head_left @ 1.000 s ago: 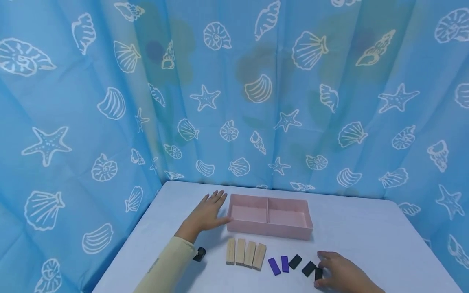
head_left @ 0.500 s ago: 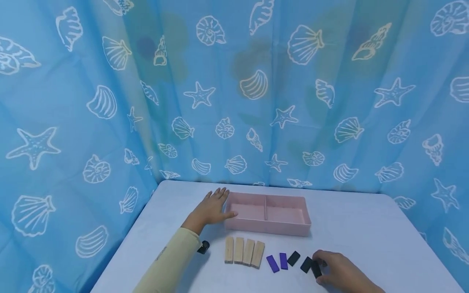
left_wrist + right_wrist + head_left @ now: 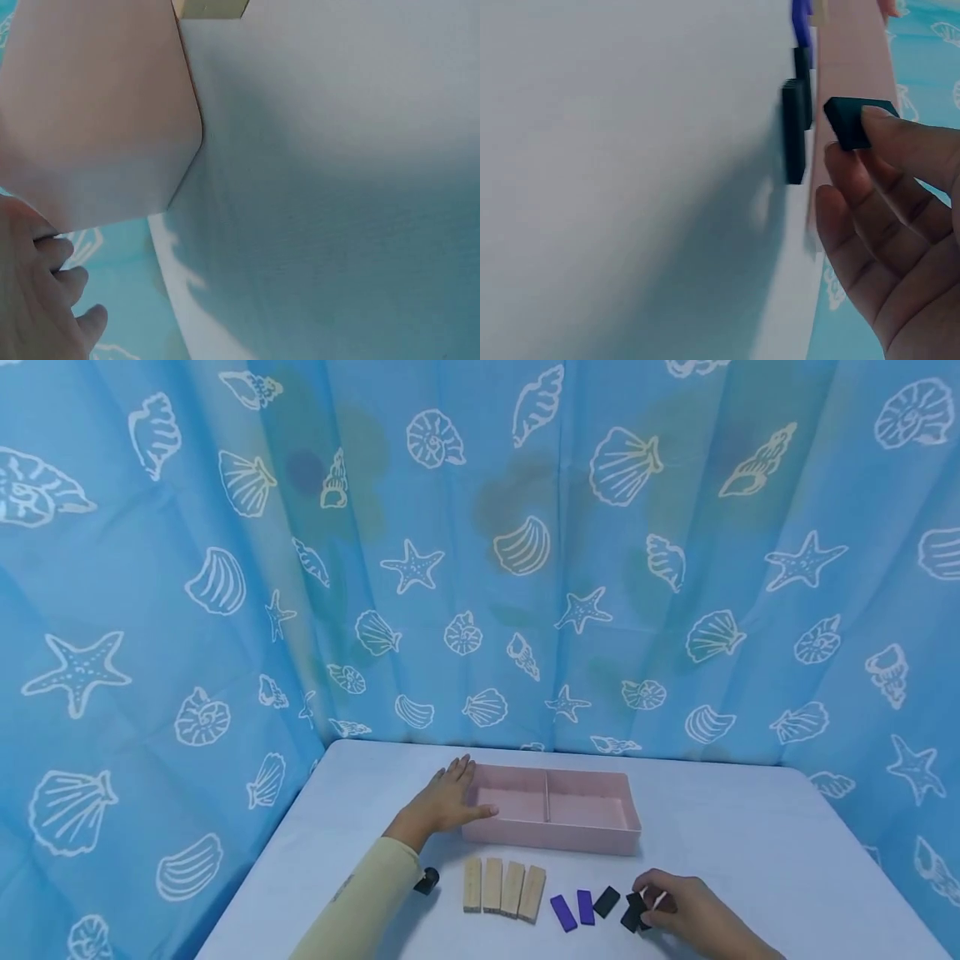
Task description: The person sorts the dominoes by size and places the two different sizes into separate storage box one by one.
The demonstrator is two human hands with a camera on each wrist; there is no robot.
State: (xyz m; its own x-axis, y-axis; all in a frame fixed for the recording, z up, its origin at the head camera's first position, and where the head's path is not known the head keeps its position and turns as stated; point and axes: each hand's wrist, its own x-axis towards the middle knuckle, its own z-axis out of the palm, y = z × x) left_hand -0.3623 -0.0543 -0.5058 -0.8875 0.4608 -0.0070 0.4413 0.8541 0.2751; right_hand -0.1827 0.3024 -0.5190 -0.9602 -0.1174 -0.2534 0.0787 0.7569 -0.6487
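Currently pinching a black rectangular block (image 3: 847, 118) between thumb and fingers of the right hand (image 3: 686, 906), lower right of the head view, overlapping a second black block (image 3: 631, 918), contact unclear. Left of these, a third black block (image 3: 607, 902), two purple blocks (image 3: 563, 913) and four wooden blocks (image 3: 513, 889). Resting the left hand (image 3: 442, 804), fingers extended, against a pink two-compartment tray (image 3: 551, 836), lower centre.

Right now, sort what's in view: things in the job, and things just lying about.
Apparently in the job:
black block pinched by the right fingers
pink tray at the left fingers

Seemingly lying about, perhaps for later:
two other black blocks
two purple blocks
four wooden blocks
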